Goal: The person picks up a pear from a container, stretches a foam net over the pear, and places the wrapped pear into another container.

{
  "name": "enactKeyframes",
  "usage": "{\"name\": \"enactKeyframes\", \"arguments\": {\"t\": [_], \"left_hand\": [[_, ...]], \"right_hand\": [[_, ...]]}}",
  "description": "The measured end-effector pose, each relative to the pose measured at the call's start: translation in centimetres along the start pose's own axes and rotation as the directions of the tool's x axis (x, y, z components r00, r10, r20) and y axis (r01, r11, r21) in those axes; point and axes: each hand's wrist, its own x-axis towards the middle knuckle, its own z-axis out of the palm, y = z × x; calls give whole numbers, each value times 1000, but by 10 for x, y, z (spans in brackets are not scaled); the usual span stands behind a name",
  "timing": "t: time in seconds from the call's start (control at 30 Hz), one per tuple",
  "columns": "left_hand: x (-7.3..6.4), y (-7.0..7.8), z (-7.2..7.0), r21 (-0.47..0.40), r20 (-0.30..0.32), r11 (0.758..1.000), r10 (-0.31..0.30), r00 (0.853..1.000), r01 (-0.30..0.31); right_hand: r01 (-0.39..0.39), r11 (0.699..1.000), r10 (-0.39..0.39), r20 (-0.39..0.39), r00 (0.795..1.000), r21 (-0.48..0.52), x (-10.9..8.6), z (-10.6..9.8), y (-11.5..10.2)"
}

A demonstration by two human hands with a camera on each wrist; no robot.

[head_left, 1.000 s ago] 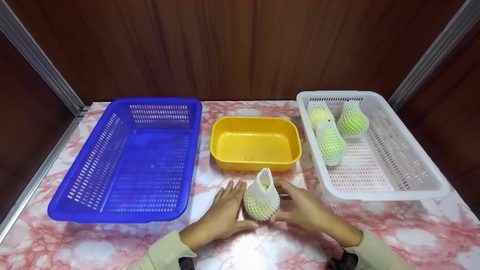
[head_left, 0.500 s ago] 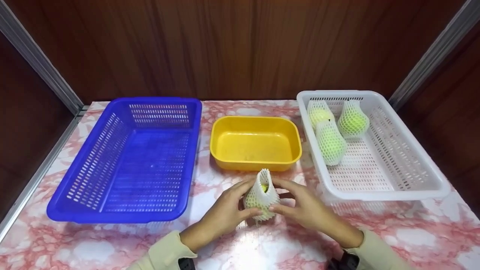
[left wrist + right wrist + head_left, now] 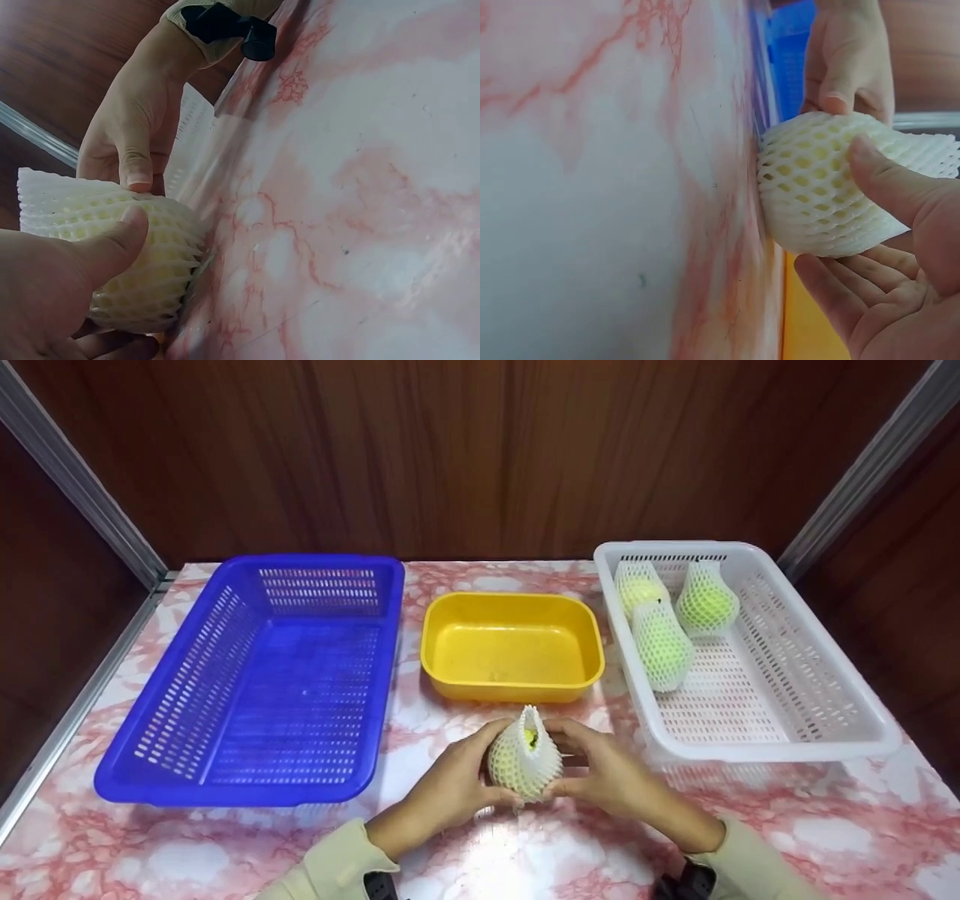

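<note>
A pale yellow-green fruit in a white foam net sleeve (image 3: 523, 765) stands on the table between both hands, its open sleeve end pointing up. My left hand (image 3: 450, 784) holds it from the left, thumb low on the near side and fingers round the back. From the right my right hand (image 3: 611, 776) grips the same fruit with its thumb at the lower front. In the left wrist view, the net (image 3: 150, 255) lies under both thumbs. The right wrist view has the right thumb (image 3: 885, 169) pressed on the net, with the fingers curving beneath.
A yellow tub (image 3: 512, 687) stands just behind the hands. The blue perforated basket (image 3: 240, 793) is on the left. At right, a white basket (image 3: 780, 751) holds 3 netted fruits (image 3: 663, 649). A wooden wall (image 3: 480, 457) closes off the back.
My left hand has gone from lying flat beside the fruit to curling round it. The sleeve's open end has dropped slightly and turned. The right thumb has shifted along the net.
</note>
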Motion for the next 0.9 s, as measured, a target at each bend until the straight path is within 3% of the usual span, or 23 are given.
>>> {"name": "enactKeyframes", "arguments": {"t": [0.2,0.37,0.67,0.9], "left_hand": [[1,-2,6,23,-17,1000,10,1000,-10],[1,-3,10,28,-31,999,-30,999,31],[2,-5,14,19,-49,998,-54,997,55],[3,-6,16,20,-48,997,-72,996,73]], "right_hand": [[-14,987,10,-29,1000,-158,0,2,3],[-30,970,20,-47,999,-242,0,5,3],[-53,952,27,-90,996,-302,0,11,4],[-47,960,24,-86,996,-275,-1,11,6]]}}
